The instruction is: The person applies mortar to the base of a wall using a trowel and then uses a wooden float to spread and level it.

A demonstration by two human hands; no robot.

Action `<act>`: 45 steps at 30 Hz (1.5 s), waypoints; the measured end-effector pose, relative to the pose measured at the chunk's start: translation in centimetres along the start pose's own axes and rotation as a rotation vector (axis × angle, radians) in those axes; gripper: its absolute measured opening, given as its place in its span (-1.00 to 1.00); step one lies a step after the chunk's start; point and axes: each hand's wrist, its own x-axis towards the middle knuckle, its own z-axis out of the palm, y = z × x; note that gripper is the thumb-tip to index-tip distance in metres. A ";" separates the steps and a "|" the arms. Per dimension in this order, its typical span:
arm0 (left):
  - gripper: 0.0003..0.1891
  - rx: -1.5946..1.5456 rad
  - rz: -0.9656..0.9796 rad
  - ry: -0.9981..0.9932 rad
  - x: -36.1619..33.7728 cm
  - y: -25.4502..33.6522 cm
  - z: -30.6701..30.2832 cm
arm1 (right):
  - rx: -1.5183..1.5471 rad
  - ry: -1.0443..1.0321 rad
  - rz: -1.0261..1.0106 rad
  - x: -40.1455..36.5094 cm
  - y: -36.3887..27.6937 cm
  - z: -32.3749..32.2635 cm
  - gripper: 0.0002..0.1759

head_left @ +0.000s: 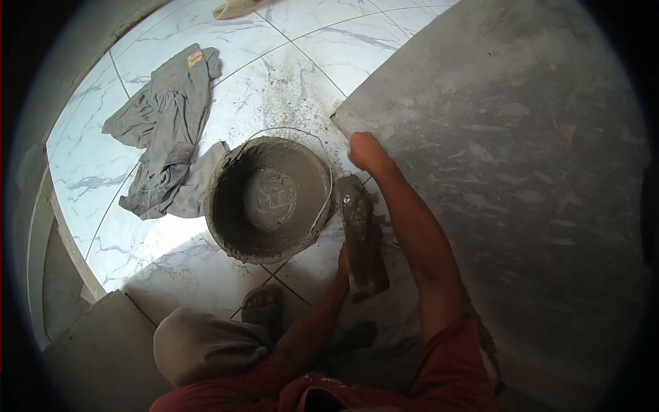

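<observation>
My right hand (368, 151) is closed at the edge of the large grey slab (508, 165); what it holds, if anything, is hidden. Below it, a long flat board or float (364, 254) carries wet grey mortar (355, 199). My left hand (344, 264) is at the board's left side, its fingers mostly hidden behind it. Just left of the board stands a bucket (226, 237) coated in mortar, with a little wet residue at its bottom and its wire handle resting against the rim.
Grey crumpled clothing (168, 123) lies left of the bucket on the marble-patterned tiles (171, 254). Mortar splashes (288, 96) dot the floor above the bucket. A sandalled foot (262, 302) is below it. Beige cloth (237, 7) shows at the top edge.
</observation>
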 end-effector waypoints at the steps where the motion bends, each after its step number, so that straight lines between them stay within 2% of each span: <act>1: -0.61 0.175 0.064 -0.018 -0.8 0.4 0.3 | 0.084 -0.142 0.021 -0.3 -1.1 -1.9 -0.84; 2: -0.61 0.348 0.128 -0.032 -1.5 0.4 0.4 | 0.166 -0.287 0.042 -0.5 -1.9 -2.8 -0.84; 3: -0.61 0.345 0.132 -0.026 -1.3 -0.8 -1.4 | 0.187 -0.055 -0.034 0.2 -1.0 -0.9 -0.85; 4: -0.61 0.330 0.122 -0.065 -0.6 -1.8 -3.0 | 0.187 -0.054 -0.038 0.7 0.2 0.8 -0.85; 6: -0.61 0.316 0.119 -0.107 -0.1 -1.3 -2.0 | 0.070 0.001 0.060 0.8 -0.3 0.6 -0.86; 9: -0.63 0.362 0.101 -0.041 -1.0 -0.3 0.1 | 0.132 -0.051 -0.003 2.0 -1.2 1.0 -0.87; 10: -0.62 0.401 0.043 -0.082 -1.2 0.1 0.4 | 0.133 -0.057 -0.007 1.9 -1.7 0.6 -0.87; 12: -0.62 0.443 -0.013 -0.126 -1.8 1.0 1.8 | 0.107 0.059 0.090 1.9 -2.3 -0.6 -0.88; 14: -0.61 0.606 0.218 -0.100 -2.1 1.5 3.2 | 0.070 0.014 0.029 2.4 -2.4 0.0 -0.88; 16: -0.60 0.631 0.275 -0.165 -1.5 0.9 1.7 | 0.032 -0.041 -0.037 3.1 -2.2 0.4 -0.88; 17: -0.59 0.655 0.323 -0.235 -1.5 0.7 1.5 | 0.095 0.036 -0.004 3.3 -1.8 0.2 -0.88; 18: -0.59 0.652 0.319 -0.231 -1.8 0.5 1.3 | 0.158 0.113 0.034 3.3 -1.5 0.1 -0.88; 22: -0.53 0.785 0.227 -0.179 -1.8 0.7 1.5 | 0.035 0.098 -0.037 3.3 -3.2 0.7 -0.85; 24: -0.52 0.868 0.206 -0.150 -1.9 0.6 1.3 | 0.343 -0.009 -0.023 3.6 -4.0 -0.3 -0.88; 25: -0.52 0.856 0.208 -0.154 -2.1 0.4 1.2 | 0.344 -0.015 -0.023 3.8 -4.1 -0.1 -0.88; 27: -0.53 0.837 0.216 -0.179 -2.1 0.0 0.9 | 0.091 0.095 0.022 4.3 -3.7 0.2 -0.86; 28: -0.54 0.826 0.224 -0.192 -1.9 -0.1 0.8 | 0.089 0.098 0.021 4.3 -3.5 0.4 -0.86; 30: -0.55 0.817 0.235 -0.204 -1.6 0.1 0.7 | -0.020 -0.024 -0.127 3.8 -3.6 0.3 -0.85; 31: -0.56 0.823 0.204 -0.206 -1.4 0.1 0.7 | -0.022 -0.027 -0.131 4.0 -3.4 0.0 -0.85; 33: -0.56 0.822 0.164 -0.205 -1.9 -0.2 1.2 | 0.231 0.064 -0.123 3.9 -2.7 -0.7 -0.87; 36: -0.52 0.737 0.277 -0.099 -2.0 0.6 3.0 | 0.088 0.132 -0.050 3.8 -2.5 -0.2 -0.88; 37: -0.55 0.844 0.181 -0.088 -2.2 1.3 3.7 | 0.088 0.135 -0.051 3.8 -2.7 0.0 -0.88; 38: -0.57 0.947 0.082 -0.073 -2.4 1.4 3.9 | 0.080 0.070 -0.182 3.6 -3.1 0.2 -0.88; 39: -0.57 0.945 0.083 -0.068 -2.2 1.0 3.3 | 0.073 0.001 -0.315 3.5 -3.5 0.4 -0.88; 40: -0.57 0.854 0.114 -0.086 -2.1 0.5 2.6 | 0.074 -0.006 -0.317 3.5 -3.6 0.5 -0.88; 42: -0.57 0.764 0.143 -0.109 -2.1 0.0 2.3 | 0.140 0.126 -0.129 3.8 -3.3 0.6 -0.82; 43: -0.56 0.801 0.111 -0.093 -1.9 0.0 2.2 | 0.140 0.130 -0.132 3.8 -3.1 0.5 -0.82; 45: -0.56 0.836 0.080 -0.071 -1.9 1.0 3.0 | 0.006 -0.007 0.012 2.8 -3.5 -0.2 -0.85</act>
